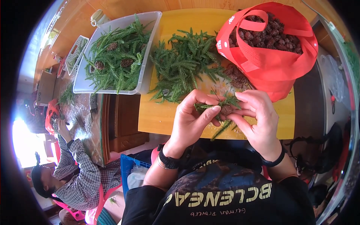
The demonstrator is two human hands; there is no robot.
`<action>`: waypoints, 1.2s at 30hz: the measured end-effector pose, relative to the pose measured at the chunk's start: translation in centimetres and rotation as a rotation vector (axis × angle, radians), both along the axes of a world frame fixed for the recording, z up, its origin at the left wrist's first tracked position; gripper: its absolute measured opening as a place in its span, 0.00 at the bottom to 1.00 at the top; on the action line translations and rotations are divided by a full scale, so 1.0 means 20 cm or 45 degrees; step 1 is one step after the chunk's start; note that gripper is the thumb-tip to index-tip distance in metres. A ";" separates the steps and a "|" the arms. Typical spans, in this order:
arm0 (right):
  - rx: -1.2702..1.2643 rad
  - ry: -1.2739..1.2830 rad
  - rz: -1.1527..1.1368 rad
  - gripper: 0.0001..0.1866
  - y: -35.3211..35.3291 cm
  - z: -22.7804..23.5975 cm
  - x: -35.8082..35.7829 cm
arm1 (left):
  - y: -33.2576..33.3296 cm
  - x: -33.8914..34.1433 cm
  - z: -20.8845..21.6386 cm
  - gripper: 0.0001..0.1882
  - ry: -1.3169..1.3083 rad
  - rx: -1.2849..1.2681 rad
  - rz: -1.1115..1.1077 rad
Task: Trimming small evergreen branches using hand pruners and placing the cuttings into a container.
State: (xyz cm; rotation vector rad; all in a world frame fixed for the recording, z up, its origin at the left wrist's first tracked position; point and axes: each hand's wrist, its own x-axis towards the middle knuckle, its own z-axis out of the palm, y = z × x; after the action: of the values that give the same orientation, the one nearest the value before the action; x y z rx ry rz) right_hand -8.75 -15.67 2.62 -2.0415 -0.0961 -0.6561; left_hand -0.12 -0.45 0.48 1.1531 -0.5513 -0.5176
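Over the front of the yellow table, my left hand pinches a green artificial pine sprig between thumb and fingers. From the other side my right hand closes on a brown pine cone set among the sprig's needles. The hands hold the two pieces together, and fingers hide part of both. Just beyond, a heap of loose green sprigs lies on the table, with a few pine cones beside it, near the red bag.
A red bag full of pine cones stands at the far right. At the far left, a clear plastic bin holds sprigs with cones attached. The yellow table ends close to my body. Another person works at a side table on the left.
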 end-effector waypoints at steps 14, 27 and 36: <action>-0.069 0.177 0.022 0.23 -0.04 0.12 -0.01 | 0.02 0.00 0.00 0.06 -0.027 -0.024 -0.058; -0.173 0.220 0.507 0.12 -0.16 0.12 0.12 | 0.03 -0.04 0.06 0.07 -0.154 0.220 -0.054; 0.329 0.395 0.570 0.08 -0.13 0.11 0.10 | 0.03 -0.03 0.08 0.11 -0.378 0.278 -0.030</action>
State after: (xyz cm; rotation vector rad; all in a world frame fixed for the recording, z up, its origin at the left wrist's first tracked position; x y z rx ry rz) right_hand -6.80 -18.28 4.75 -1.7643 -0.2628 -0.0660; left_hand -0.81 0.14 2.02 1.4460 -0.7787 -0.4360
